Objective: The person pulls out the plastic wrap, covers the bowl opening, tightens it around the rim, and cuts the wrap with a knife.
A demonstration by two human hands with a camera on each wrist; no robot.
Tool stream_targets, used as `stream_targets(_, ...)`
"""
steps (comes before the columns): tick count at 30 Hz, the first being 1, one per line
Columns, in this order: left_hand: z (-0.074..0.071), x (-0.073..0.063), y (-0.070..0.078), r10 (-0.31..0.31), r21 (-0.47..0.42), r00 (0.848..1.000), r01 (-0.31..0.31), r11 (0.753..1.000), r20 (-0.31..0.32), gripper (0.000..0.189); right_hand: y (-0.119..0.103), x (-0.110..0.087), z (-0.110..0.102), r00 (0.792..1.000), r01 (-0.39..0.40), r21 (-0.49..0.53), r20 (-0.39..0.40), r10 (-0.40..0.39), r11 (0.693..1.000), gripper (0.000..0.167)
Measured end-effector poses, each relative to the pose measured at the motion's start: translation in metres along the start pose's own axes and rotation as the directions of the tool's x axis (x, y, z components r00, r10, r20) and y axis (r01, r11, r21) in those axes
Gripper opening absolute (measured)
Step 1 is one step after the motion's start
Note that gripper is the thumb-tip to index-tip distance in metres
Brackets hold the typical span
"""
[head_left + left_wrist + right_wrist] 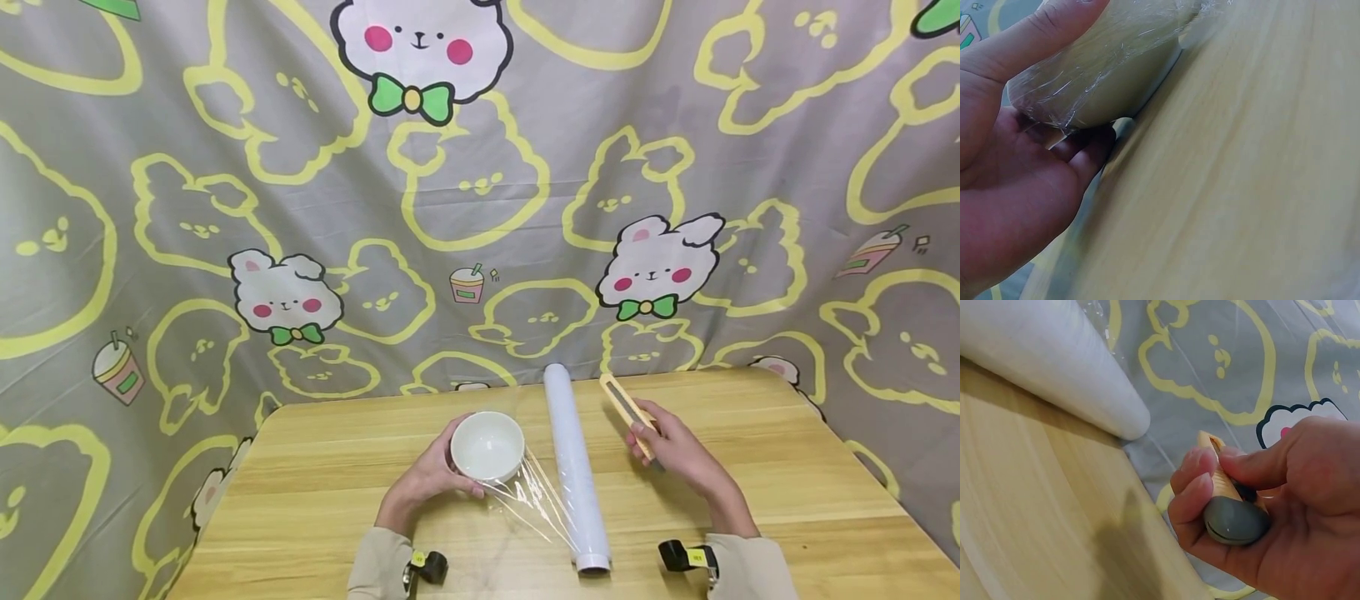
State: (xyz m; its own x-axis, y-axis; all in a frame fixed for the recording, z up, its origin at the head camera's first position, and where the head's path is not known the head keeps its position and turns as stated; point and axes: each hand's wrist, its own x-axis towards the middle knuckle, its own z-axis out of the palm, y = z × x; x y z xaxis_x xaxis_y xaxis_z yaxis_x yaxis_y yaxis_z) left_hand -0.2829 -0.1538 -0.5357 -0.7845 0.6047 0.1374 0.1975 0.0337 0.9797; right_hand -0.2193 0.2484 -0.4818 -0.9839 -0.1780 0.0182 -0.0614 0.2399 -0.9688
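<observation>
A white bowl (487, 448) sits in my left hand (433, 471), thumb on the near side and fingers under its base in the left wrist view. Clear cling film (1100, 69) wraps the bowl's side, crinkled under the thumb. From the bowl the film stretches rightward to a long cling film roll (573, 475) on the table. Beyond the roll, my right hand (675, 442) grips an orange utility knife (624, 403) with a grey end (1235, 520). The thumb presses along the knife's body, which points away toward the back; no bare blade shows.
The wooden table (315, 500) ends at the back and sides against a grey patterned cloth (480, 200). The roll lies lengthwise between both hands, its far end at the cloth. A small black camera is strapped on each wrist.
</observation>
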Motion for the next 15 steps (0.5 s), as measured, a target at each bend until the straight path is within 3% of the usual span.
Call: stream_targets(15, 0.0007, 0.0002, -0.0015, -0.005, -0.009, 1.000, 0.005, 1.000, -0.003, 0.117, -0.0001, 0.0008, 0.0051, 0.998, -0.021, -0.060, -0.061, 0.017, 0.998, 0.040)
